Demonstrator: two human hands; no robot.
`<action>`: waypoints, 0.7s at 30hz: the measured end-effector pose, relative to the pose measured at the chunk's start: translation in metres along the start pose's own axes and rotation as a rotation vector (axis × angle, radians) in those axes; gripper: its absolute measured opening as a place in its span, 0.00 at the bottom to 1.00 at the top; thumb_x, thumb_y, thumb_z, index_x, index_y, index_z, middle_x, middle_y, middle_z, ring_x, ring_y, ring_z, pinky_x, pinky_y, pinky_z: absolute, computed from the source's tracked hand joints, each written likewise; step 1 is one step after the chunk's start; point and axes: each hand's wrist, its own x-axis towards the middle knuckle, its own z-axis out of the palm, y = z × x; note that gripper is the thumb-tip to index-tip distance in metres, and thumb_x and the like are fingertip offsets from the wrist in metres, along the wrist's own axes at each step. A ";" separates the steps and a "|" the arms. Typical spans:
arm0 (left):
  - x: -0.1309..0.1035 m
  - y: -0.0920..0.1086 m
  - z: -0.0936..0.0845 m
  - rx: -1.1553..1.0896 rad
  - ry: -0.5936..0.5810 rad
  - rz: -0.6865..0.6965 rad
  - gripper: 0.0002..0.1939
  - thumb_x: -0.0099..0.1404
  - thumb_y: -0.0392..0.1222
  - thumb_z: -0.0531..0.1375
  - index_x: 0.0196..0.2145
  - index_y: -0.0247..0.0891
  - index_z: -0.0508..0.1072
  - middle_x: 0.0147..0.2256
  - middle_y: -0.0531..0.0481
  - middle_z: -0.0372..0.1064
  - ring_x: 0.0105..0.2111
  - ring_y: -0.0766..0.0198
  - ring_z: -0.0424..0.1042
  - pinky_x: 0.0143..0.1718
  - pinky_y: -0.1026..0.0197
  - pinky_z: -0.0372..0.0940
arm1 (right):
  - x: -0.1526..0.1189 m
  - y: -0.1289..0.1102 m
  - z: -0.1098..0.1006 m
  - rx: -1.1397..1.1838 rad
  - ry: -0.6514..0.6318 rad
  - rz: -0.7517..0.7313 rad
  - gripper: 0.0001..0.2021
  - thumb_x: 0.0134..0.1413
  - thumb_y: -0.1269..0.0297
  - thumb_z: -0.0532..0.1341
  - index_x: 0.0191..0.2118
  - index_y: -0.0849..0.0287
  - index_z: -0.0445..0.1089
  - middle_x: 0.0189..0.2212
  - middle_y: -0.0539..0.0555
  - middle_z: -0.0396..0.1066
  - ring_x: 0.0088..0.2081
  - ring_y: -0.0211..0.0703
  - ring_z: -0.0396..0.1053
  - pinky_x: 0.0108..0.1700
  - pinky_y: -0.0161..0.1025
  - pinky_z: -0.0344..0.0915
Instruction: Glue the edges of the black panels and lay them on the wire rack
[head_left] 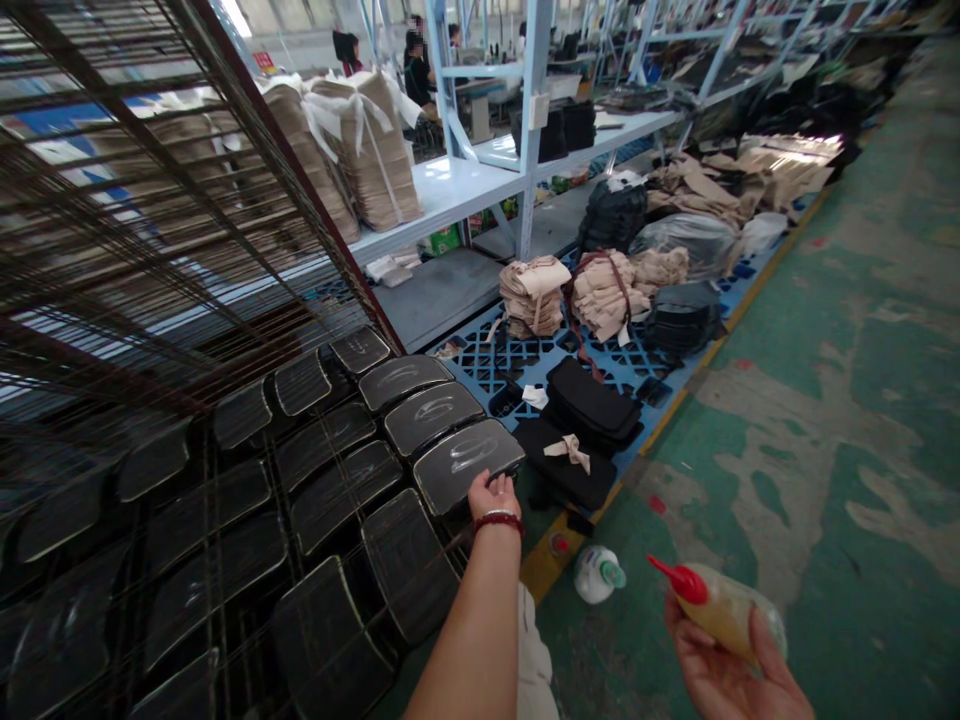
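Observation:
A squeeze bottle (731, 612) of yellowish liquid, with a red pointed nozzle, lies tilted in my right hand (724, 665); the nozzle points up and left. My left hand (495, 495), a dark red bracelet at its wrist, is at the near right corner of a black padded panel (465, 460). Its fingers are bent in against that edge; part of the grip is hidden. Wet, shiny loops mark the top of this panel and of the panel (433, 415) behind it. Many similar light-edged black panels lie in rows on a wire rack (214, 530).
Raised wire racks (202, 130) lean over the left side. A white bottle with a green cap (598, 574) is on the green floor (825, 480). Black pieces (592, 400) and beige bundles (534, 295) sit on a blue pallet (480, 350). Blue shelving (534, 130) stands behind.

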 end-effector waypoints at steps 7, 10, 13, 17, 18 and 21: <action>-0.014 -0.010 -0.018 0.010 -0.049 -0.024 0.19 0.69 0.45 0.60 0.55 0.37 0.70 0.54 0.41 0.70 0.48 0.53 0.73 0.47 0.45 0.71 | -0.026 -0.004 0.035 0.219 0.153 0.124 0.14 0.58 0.61 0.63 0.49 0.54 0.73 0.49 0.58 0.71 0.44 0.52 0.72 0.23 0.32 0.69; -0.027 -0.018 -0.043 0.042 -0.071 -0.041 0.17 0.69 0.45 0.60 0.53 0.37 0.71 0.53 0.42 0.71 0.47 0.54 0.74 0.46 0.46 0.72 | -0.033 -0.002 0.041 0.244 0.112 0.121 0.13 0.59 0.61 0.63 0.50 0.55 0.73 0.48 0.57 0.72 0.44 0.51 0.72 0.22 0.32 0.69; -0.046 -0.023 -0.087 0.096 -0.088 -0.061 0.13 0.69 0.42 0.60 0.50 0.35 0.73 0.49 0.43 0.74 0.44 0.56 0.76 0.44 0.49 0.73 | -0.043 0.004 0.048 0.236 0.077 0.122 0.14 0.60 0.61 0.63 0.50 0.57 0.72 0.46 0.57 0.73 0.42 0.50 0.72 0.22 0.32 0.68; -0.074 -0.002 -0.188 0.194 -0.063 -0.030 0.06 0.64 0.28 0.60 0.40 0.32 0.74 0.38 0.37 0.79 0.38 0.56 0.80 0.42 0.55 0.73 | -0.056 0.020 0.061 0.206 -0.041 0.133 0.16 0.55 0.63 0.67 0.49 0.56 0.70 0.44 0.56 0.74 0.42 0.50 0.73 0.23 0.32 0.67; -0.080 0.011 -0.220 0.217 -0.038 -0.006 0.08 0.62 0.26 0.60 0.38 0.33 0.73 0.36 0.37 0.79 0.37 0.55 0.80 0.42 0.56 0.73 | -0.058 0.025 0.063 0.179 -0.096 0.127 0.17 0.53 0.63 0.69 0.48 0.56 0.70 0.44 0.55 0.74 0.41 0.49 0.73 0.23 0.32 0.67; -0.091 0.064 -0.314 0.293 0.066 0.052 0.11 0.59 0.25 0.58 0.37 0.38 0.71 0.31 0.42 0.79 0.35 0.54 0.81 0.39 0.57 0.73 | -0.064 0.043 0.067 0.105 -0.208 0.092 0.16 0.51 0.61 0.71 0.45 0.55 0.70 0.42 0.55 0.75 0.40 0.49 0.73 0.23 0.33 0.67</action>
